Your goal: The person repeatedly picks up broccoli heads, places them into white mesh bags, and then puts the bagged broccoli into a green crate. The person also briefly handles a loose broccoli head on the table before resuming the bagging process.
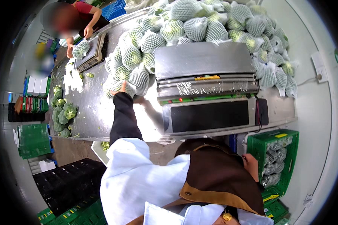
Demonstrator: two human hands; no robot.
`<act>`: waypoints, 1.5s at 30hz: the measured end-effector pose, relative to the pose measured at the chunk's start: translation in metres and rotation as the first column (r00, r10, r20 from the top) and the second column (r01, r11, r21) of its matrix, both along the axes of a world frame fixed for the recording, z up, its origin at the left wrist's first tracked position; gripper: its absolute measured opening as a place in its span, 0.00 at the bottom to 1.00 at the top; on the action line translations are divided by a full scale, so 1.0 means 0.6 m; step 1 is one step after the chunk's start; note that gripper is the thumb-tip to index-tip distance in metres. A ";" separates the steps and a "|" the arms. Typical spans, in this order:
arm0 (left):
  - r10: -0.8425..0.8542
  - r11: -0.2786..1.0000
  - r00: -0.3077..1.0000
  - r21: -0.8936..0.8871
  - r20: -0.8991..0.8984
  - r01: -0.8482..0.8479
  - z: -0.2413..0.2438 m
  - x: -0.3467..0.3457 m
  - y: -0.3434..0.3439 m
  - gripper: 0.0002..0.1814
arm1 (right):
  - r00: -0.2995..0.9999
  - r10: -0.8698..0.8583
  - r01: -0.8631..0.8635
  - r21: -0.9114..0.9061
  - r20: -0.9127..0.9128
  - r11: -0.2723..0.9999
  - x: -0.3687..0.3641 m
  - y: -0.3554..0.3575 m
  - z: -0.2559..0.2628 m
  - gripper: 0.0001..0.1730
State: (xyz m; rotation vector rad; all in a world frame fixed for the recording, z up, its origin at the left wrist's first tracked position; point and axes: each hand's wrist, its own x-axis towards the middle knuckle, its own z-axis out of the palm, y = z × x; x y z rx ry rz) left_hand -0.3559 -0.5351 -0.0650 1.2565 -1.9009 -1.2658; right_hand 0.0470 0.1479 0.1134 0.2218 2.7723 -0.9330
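My left hand (121, 89) reaches to the near left edge of a big pile of net-wrapped broccoli (131, 56) on the steel table (93, 112). Its fingers curl round one head in white foam netting (126, 86). My right hand (250, 164) hangs low at my right side, beside the left wall of a green plastic crate (295, 146) that holds several net-wrapped heads (276, 154); whether it holds anything is not clear. Between the hands stands a film-wrapping machine (205, 84) with a flat dark plate (209, 116) at its front.
Bare broccoli heads (63, 116) lie at the table's left end, near white foam nets (72, 78). Across the table a co-worker (91, 17) handles a netted head (81, 49) beside a scale (90, 52). Black crates (70, 182) are stacked at lower left; a white wall (312, 107) rises on the right.
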 end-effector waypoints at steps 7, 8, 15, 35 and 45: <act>-0.056 0.936 0.928 0.305 -0.367 0.177 0.056 0.055 0.068 0.55 | 0.987 0.147 -0.151 0.061 0.059 0.987 -0.082 -0.018 0.011 0.06; 0.024 0.827 0.924 0.527 -0.381 0.196 0.060 0.106 0.034 0.48 | 0.978 0.200 -0.202 0.048 0.055 0.978 -0.098 -0.016 0.013 0.06; -0.248 0.318 0.522 0.440 -0.816 0.840 0.283 0.163 0.185 0.39 | 0.850 0.502 -0.472 0.193 -0.162 0.860 -0.257 -0.010 0.043 0.04; -0.941 0.335 0.322 -0.140 -0.105 0.932 0.350 -0.080 0.567 0.23 | 0.859 0.303 -0.385 -0.131 -0.413 0.914 -0.657 -0.009 0.054 0.38; -0.613 0.420 0.655 -0.520 0.443 0.744 0.242 0.133 0.539 0.14 | 0.880 0.160 -0.021 0.299 -0.447 0.954 -0.552 0.002 -0.019 0.15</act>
